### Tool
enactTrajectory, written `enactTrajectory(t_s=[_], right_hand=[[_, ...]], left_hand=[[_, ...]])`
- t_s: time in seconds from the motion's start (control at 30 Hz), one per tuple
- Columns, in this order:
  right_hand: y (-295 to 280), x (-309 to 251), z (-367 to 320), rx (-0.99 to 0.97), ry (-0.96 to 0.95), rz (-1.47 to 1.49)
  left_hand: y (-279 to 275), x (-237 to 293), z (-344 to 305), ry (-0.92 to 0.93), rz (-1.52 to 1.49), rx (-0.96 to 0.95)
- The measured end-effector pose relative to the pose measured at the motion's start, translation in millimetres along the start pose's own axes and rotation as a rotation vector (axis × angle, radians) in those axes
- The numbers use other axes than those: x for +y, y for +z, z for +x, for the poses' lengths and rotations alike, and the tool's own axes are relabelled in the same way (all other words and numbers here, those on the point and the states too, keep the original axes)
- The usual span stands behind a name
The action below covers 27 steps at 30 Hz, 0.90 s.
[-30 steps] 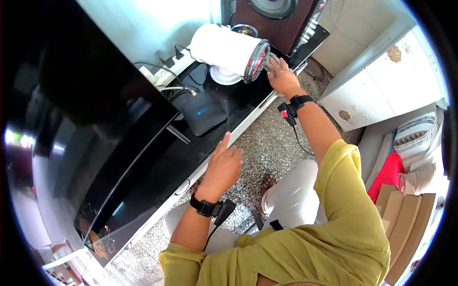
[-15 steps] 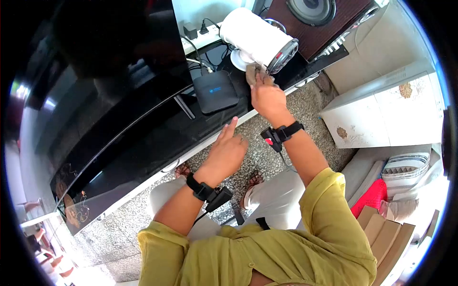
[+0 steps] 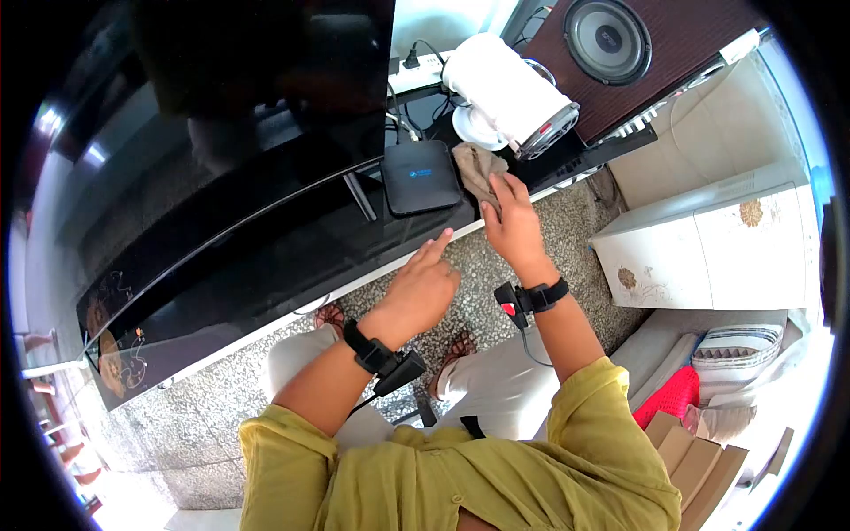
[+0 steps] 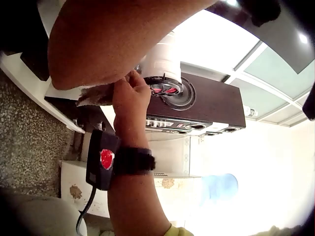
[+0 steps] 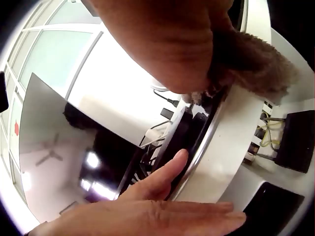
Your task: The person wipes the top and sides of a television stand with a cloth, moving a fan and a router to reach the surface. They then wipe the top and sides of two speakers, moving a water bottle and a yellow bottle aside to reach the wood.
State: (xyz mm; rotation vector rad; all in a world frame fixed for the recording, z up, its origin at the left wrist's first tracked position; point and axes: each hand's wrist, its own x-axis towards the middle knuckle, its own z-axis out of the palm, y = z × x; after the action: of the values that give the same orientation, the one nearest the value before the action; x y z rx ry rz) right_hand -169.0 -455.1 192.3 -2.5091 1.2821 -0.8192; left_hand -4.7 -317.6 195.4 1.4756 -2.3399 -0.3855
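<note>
A grey-brown cloth [image 3: 476, 166] lies on the black top of the TV cabinet [image 3: 301, 252]. My right hand [image 3: 518, 232] grips its near end at the cabinet's front edge; in the right wrist view the fuzzy cloth [image 5: 268, 69] hangs past that pale edge. My left hand [image 3: 414, 296] holds nothing, fingers stretched toward the same edge, left of the cloth. Straight fingers of this left hand [image 5: 192, 216] show in the right wrist view. Left of the cloth sits a black set-top box [image 3: 416, 190]. Behind it, a white cylindrical appliance [image 3: 506, 93] lies on its side.
A large dark TV screen [image 3: 266, 97] fills the left. One wooden speaker [image 3: 677, 62] stands at the back right, near a power strip [image 3: 416, 75] and cables. On the right are a white cabinet [image 3: 708, 243] and cardboard pieces [image 3: 695, 465]. The floor [image 3: 567, 265] is speckled.
My right hand has drawn the cloth from beside the white appliance's end leftward and toward the cabinet's front edge. The head view has shifted. My left hand stays near the edge.
</note>
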Motion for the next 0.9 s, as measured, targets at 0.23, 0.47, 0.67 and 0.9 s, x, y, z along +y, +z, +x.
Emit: enactTrajectory(t_s=[0.23, 0.47, 0.67, 0.9], right_hand=[[15.4, -7.1, 52.9, 0.03, -0.052, 0.031], [6.9, -54.8, 88.1, 0.163, -0.075, 0.134], [42.9, -56.8, 131.1, 0.215, -0.154, -0.023], [62.4, -52.7, 143.4, -0.21, 0.062, -0.323]], left_hand=[[-6.0, 2.0, 3.2, 0.004, 0.015, -0.056], [-9.7, -0.7, 0.0, -0.004, -0.013, -0.074], [-6.1, -0.2, -0.2, -0.015, -0.006, -0.066], [0.8, -2.7, -1.6, 0.007, 0.0, -0.018]])
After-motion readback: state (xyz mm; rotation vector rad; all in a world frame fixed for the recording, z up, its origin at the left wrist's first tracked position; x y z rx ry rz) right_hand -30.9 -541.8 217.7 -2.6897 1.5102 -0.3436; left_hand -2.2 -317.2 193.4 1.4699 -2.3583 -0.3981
